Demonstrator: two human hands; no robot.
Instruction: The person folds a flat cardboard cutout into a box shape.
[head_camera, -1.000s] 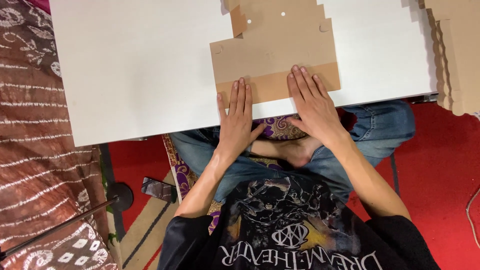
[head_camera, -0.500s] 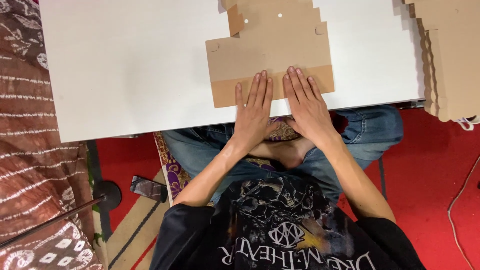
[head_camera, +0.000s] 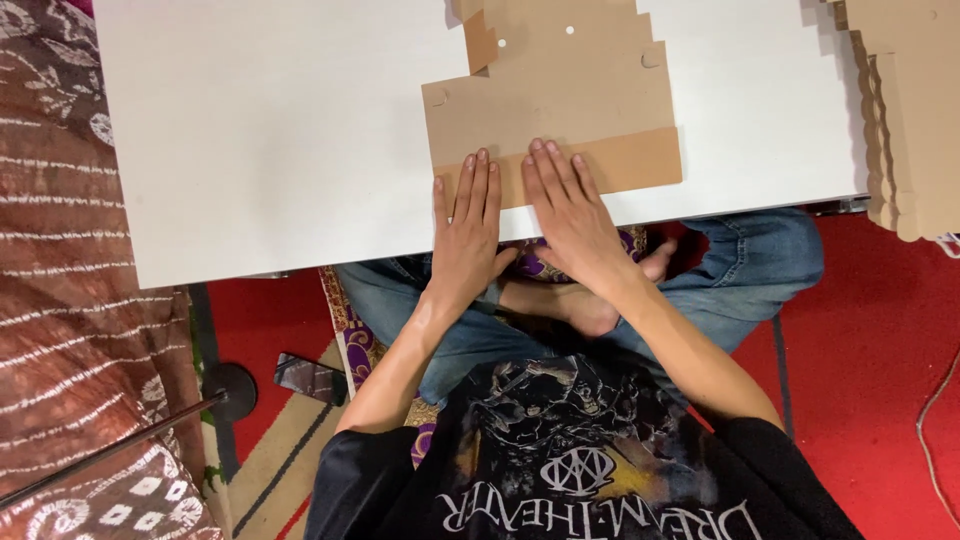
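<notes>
Now both hands sit closer together, mid-frame. Left hand (head_camera: 468, 228) and right hand (head_camera: 566, 205) press flat, fingers released, on the cardboard flap (head_camera: 610, 162), creasing it against the desk (head_camera: 280, 130).

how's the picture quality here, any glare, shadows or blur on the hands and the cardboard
Head view: even, bright light; the white table looks nearly washed out but shows no hard glare. Left hand and right hand lie flat and sharp on the cardboard sheet, casting only faint shadows. No motion blur shows.
</notes>
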